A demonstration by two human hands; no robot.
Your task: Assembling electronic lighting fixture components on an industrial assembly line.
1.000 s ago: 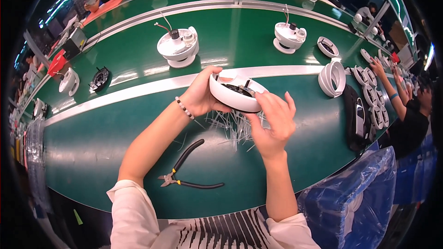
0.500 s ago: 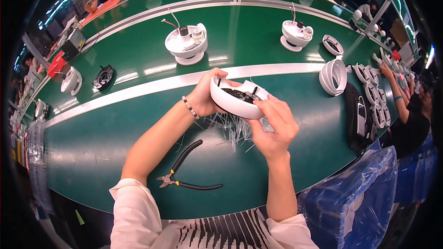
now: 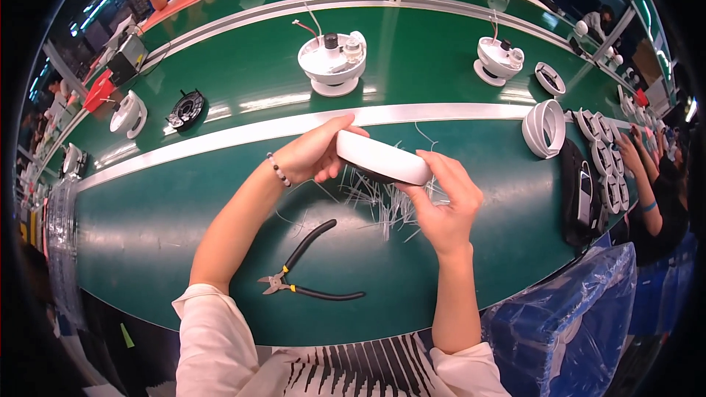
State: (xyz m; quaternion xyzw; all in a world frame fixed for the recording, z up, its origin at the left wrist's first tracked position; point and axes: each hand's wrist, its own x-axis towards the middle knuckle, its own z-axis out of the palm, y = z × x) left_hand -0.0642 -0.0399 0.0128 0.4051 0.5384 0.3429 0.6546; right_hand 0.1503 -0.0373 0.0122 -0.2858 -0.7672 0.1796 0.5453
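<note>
Above the cuttings I hold a round white plastic housing point(image 3: 384, 156), its smooth outer wall facing me and a dark underside showing below. My right hand point(image 3: 450, 202) pinches its right end between thumb and fingers. My left hand point(image 3: 312, 153), with a beaded bracelet on the wrist, is curled round the left end, some fingertips behind the rim. The inside of the housing is hidden. Under it lies a heap of thin clear plastic strips point(image 3: 386, 206). Diagonal cutters point(image 3: 275, 281) with black handles lie spread apart on the green table, nearer to me.
Along the green belt stand white bases with wires point(image 3: 332, 66) point(image 3: 498, 62), and a black round part point(image 3: 187, 109). At right are a white ring point(image 3: 544, 129), a black case point(image 3: 577, 195), stacked white rings point(image 3: 607, 165) and a blue plastic-lined bin point(image 3: 562, 316). Co-workers sit beyond.
The housing has tipped so its open inside no longer shows. My left hand has shifted left with its grip loosened; my right hand stays at the right end. The view has shifted slightly.
</note>
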